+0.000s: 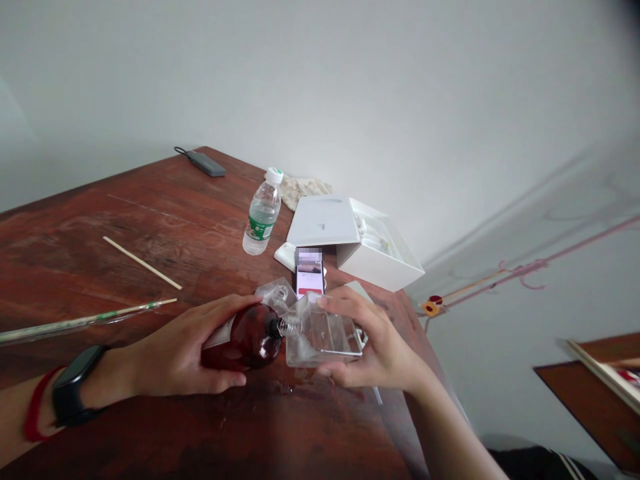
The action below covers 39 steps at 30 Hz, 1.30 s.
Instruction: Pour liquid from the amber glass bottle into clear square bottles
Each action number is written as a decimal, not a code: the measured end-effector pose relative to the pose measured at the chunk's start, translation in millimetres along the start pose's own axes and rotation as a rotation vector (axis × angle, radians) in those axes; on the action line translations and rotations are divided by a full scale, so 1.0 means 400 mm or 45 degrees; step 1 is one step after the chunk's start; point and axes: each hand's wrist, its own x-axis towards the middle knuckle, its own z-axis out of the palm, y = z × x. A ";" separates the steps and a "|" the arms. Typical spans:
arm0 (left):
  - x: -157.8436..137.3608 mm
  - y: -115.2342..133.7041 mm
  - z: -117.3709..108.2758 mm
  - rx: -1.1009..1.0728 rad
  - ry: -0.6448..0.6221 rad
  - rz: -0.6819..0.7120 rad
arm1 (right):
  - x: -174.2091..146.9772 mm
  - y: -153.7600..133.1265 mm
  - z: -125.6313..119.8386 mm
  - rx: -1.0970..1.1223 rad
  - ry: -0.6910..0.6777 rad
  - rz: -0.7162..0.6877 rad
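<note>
My left hand (195, 347) is wrapped round a dark reddish-brown bottle (255, 337) with a pale label, tipped on its side. The bottle's ridged, see-through neck (291, 325) points right and meets the rim of a clear plastic container (305, 347). Fingers and thumb of my right hand (370, 340) grip that container from the right. Whether there is liquid inside it I cannot tell. Just behind the bottle lies another clear plastic piece (276, 292), partly covered by my left fingers. A few wet spots (285, 387) show on the table below.
Behind my hands, a lit phone (310, 272) leans near a white box (380, 257) with its lid (323, 223). A water bottle (262, 213) stands to their left. Wooden chopsticks (143, 262), a wrapped pair (90, 321) and a grey device (203, 162) lie on the brown table (150, 213).
</note>
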 end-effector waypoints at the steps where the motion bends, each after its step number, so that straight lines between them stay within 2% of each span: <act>1: 0.000 -0.001 0.000 -0.003 -0.004 -0.007 | 0.001 -0.001 -0.001 -0.002 -0.005 0.002; 12: -0.003 0.017 -0.003 -0.005 0.013 -0.035 | -0.004 -0.004 0.000 0.023 -0.020 0.031; 39: -0.002 0.007 -0.001 -0.030 0.001 -0.023 | 0.003 -0.018 -0.014 -0.067 -0.064 0.028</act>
